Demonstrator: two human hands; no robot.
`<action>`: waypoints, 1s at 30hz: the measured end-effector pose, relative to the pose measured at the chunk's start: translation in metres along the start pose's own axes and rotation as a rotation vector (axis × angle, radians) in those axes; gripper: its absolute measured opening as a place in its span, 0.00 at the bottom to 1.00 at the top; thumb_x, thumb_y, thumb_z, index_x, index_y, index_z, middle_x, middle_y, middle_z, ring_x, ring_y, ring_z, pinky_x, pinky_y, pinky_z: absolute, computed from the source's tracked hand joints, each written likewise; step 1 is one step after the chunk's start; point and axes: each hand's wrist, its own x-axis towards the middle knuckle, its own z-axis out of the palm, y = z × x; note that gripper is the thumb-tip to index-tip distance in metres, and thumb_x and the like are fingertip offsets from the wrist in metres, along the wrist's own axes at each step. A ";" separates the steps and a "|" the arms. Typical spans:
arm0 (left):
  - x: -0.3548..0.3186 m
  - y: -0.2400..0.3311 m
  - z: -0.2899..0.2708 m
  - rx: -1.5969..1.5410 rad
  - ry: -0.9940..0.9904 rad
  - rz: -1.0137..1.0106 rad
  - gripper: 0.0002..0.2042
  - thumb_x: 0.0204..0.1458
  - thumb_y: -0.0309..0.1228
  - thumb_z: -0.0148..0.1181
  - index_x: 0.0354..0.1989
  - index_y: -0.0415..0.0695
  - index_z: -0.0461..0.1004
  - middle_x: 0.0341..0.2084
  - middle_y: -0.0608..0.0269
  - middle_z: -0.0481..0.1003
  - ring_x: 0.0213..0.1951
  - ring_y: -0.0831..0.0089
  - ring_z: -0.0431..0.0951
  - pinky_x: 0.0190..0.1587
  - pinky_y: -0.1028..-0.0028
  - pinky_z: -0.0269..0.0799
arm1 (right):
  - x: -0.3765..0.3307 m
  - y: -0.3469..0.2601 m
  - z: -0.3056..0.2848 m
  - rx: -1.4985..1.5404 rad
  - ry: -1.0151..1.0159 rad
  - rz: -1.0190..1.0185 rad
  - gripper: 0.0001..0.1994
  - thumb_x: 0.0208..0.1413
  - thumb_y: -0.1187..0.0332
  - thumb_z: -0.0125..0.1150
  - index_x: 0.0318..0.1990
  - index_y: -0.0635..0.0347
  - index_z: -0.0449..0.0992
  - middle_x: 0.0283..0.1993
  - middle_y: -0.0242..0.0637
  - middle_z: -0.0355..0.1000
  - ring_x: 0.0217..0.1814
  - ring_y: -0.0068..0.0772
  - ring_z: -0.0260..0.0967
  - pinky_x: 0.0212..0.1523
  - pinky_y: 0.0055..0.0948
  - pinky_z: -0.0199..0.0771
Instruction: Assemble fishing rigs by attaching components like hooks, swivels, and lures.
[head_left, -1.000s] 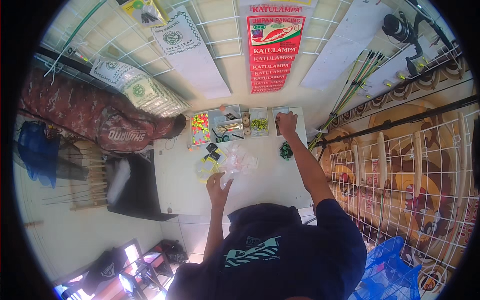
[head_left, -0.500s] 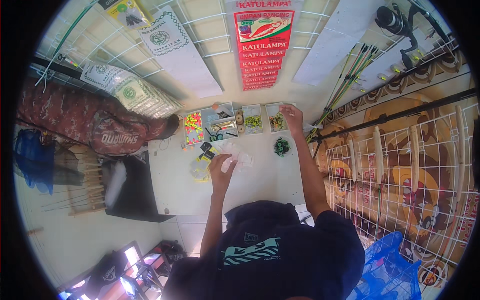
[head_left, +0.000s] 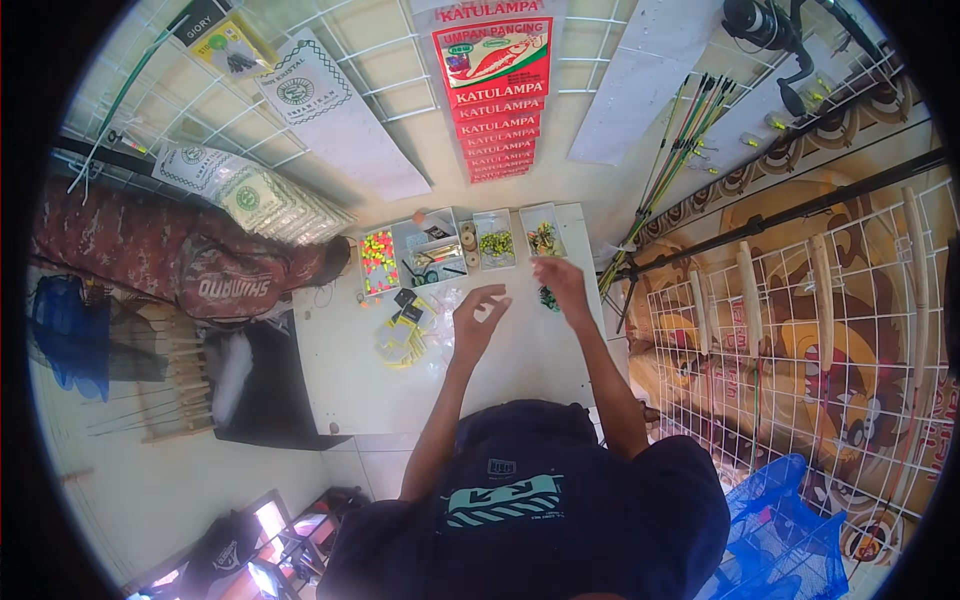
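Over the white table [head_left: 520, 375], my left hand [head_left: 474, 318] pinches what looks like a small clear plastic bag [head_left: 487, 310], pale between thumb and fingers. Close by on its right is my right hand [head_left: 565, 290], fingers bent together; anything in them is too small to make out. Behind it stands a small white box [head_left: 541, 232] of mixed little pieces, beside another holding yellow-green pieces [head_left: 495, 243]. My right hand partly covers a dark green pile [head_left: 547, 299]. More clear bags [head_left: 443, 303] lie left of my left hand, next to yellow-and-black packets [head_left: 401, 342].
A divided tray [head_left: 428, 215] with bright floats [head_left: 378, 258] and small tools stands at the back left. Red packets [head_left: 495, 100] hang from the wall grid. A camouflage bag [head_left: 220, 270] borders the left; thin rods [head_left: 660, 185] and a white rack [head_left: 785, 330] border the right.
My right hand has drawn back from the rightmost box toward me and leftward. My left hand has shifted right with the pale plastic, bringing both hands nearer each other.
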 end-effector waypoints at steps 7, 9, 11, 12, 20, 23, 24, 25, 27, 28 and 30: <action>0.000 0.016 0.002 -0.418 -0.186 -0.360 0.12 0.54 0.29 0.62 0.45 0.39 0.77 0.39 0.62 0.78 0.39 0.77 0.74 0.46 0.76 0.67 | -0.038 -0.004 0.026 0.328 -0.091 0.195 0.06 0.53 0.74 0.64 0.37 0.63 0.75 0.32 0.35 0.76 0.33 0.23 0.71 0.41 0.23 0.71; -0.003 0.014 0.002 -0.445 -0.183 -0.355 0.12 0.54 0.29 0.62 0.45 0.40 0.77 0.38 0.62 0.78 0.39 0.77 0.74 0.46 0.76 0.67 | -0.038 -0.004 0.027 0.381 -0.113 0.243 0.06 0.53 0.74 0.64 0.37 0.63 0.74 0.32 0.34 0.76 0.33 0.23 0.71 0.41 0.22 0.70; -0.003 0.014 0.002 -0.472 -0.183 -0.349 0.11 0.54 0.28 0.62 0.45 0.40 0.77 0.37 0.63 0.78 0.39 0.76 0.74 0.47 0.75 0.67 | -0.038 -0.005 0.026 0.433 -0.133 0.292 0.06 0.53 0.75 0.64 0.36 0.63 0.74 0.32 0.34 0.76 0.33 0.23 0.71 0.41 0.22 0.70; -0.003 0.016 0.003 -0.511 -0.195 -0.301 0.10 0.54 0.27 0.62 0.44 0.40 0.77 0.36 0.63 0.78 0.39 0.77 0.75 0.46 0.76 0.68 | -0.038 -0.007 0.025 0.458 -0.167 0.318 0.06 0.53 0.74 0.63 0.36 0.64 0.74 0.31 0.34 0.75 0.34 0.23 0.71 0.42 0.23 0.71; 0.013 -0.006 -0.022 -0.502 0.166 -0.244 0.05 0.56 0.27 0.59 0.38 0.40 0.76 0.36 0.63 0.79 0.31 0.80 0.72 0.38 0.80 0.65 | -0.026 -0.009 0.017 0.239 -0.332 0.373 0.05 0.52 0.73 0.63 0.35 0.65 0.77 0.33 0.36 0.77 0.34 0.23 0.72 0.40 0.23 0.72; 0.019 -0.008 -0.049 -0.588 0.322 -0.255 0.07 0.56 0.30 0.59 0.39 0.40 0.75 0.34 0.62 0.79 0.31 0.81 0.71 0.37 0.80 0.65 | 0.010 0.012 -0.010 -0.186 -0.207 0.228 0.06 0.52 0.70 0.61 0.32 0.63 0.81 0.29 0.33 0.78 0.30 0.20 0.73 0.34 0.24 0.73; 0.020 -0.009 -0.057 -0.590 0.327 -0.238 0.07 0.57 0.31 0.59 0.38 0.40 0.75 0.34 0.61 0.79 0.31 0.81 0.72 0.37 0.80 0.65 | 0.029 0.019 -0.020 -0.286 -0.108 0.002 0.06 0.50 0.71 0.63 0.30 0.64 0.80 0.29 0.35 0.78 0.30 0.20 0.72 0.35 0.23 0.71; 0.019 -0.009 -0.063 -0.588 0.341 -0.221 0.08 0.57 0.31 0.60 0.38 0.40 0.75 0.33 0.61 0.79 0.32 0.81 0.72 0.37 0.79 0.65 | 0.045 0.016 -0.019 -0.426 0.037 0.018 0.06 0.48 0.67 0.65 0.29 0.59 0.81 0.27 0.33 0.78 0.29 0.19 0.72 0.34 0.23 0.71; 0.018 -0.003 -0.062 -0.557 0.330 -0.231 0.08 0.56 0.31 0.60 0.38 0.40 0.75 0.33 0.61 0.79 0.32 0.81 0.72 0.37 0.79 0.65 | 0.081 0.024 -0.029 -0.656 0.177 -0.109 0.06 0.47 0.63 0.65 0.28 0.53 0.82 0.28 0.32 0.78 0.28 0.24 0.74 0.34 0.30 0.70; 0.018 -0.001 -0.062 -0.524 0.320 -0.243 0.07 0.56 0.31 0.60 0.38 0.40 0.75 0.33 0.61 0.79 0.32 0.81 0.72 0.37 0.79 0.65 | 0.098 0.029 -0.031 -0.656 0.179 -0.111 0.06 0.47 0.63 0.65 0.28 0.53 0.82 0.28 0.32 0.78 0.28 0.24 0.74 0.34 0.30 0.70; 0.014 0.003 -0.060 -0.504 0.302 -0.223 0.07 0.56 0.31 0.60 0.38 0.40 0.75 0.33 0.61 0.80 0.32 0.81 0.72 0.37 0.79 0.65 | 0.120 0.032 -0.025 -1.136 0.243 -0.160 0.06 0.45 0.61 0.65 0.27 0.49 0.82 0.26 0.31 0.78 0.28 0.30 0.73 0.37 0.37 0.66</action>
